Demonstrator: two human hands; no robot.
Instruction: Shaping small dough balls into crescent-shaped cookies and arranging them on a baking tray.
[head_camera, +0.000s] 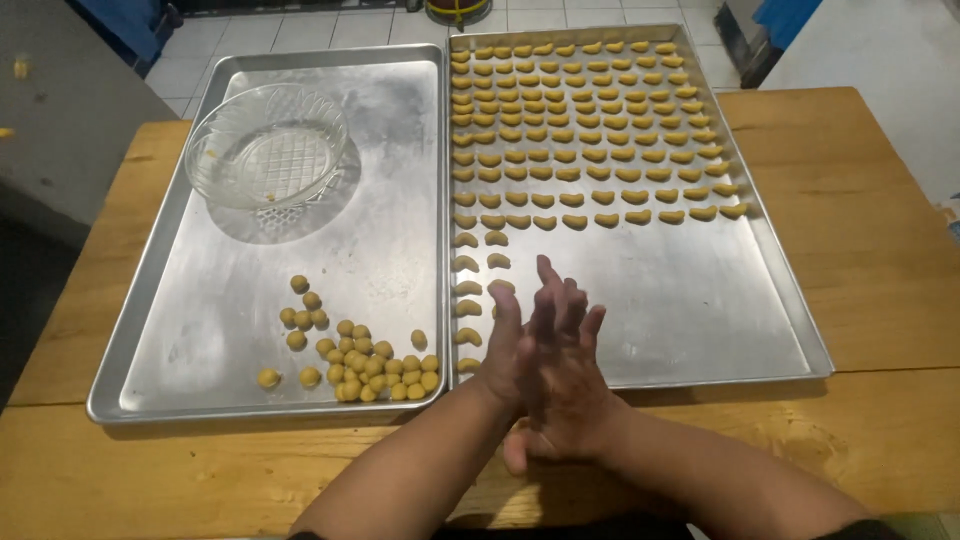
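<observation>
Two metal baking trays (640, 340) lie side by side on one wooden table (860, 230). One glass bowl (268, 146) sits on the left tray. Roughly thirty dough balls (370, 365) cluster there; well over a hundred crescent-shaped pieces (585, 130) fill the right tray.

Your two forearms come in from below and meet in front of you. Your left hand (506, 350) and right hand (567, 375) are pressed palm to palm, fingers stretched out and slightly fanned, the right lying over the left.
</observation>
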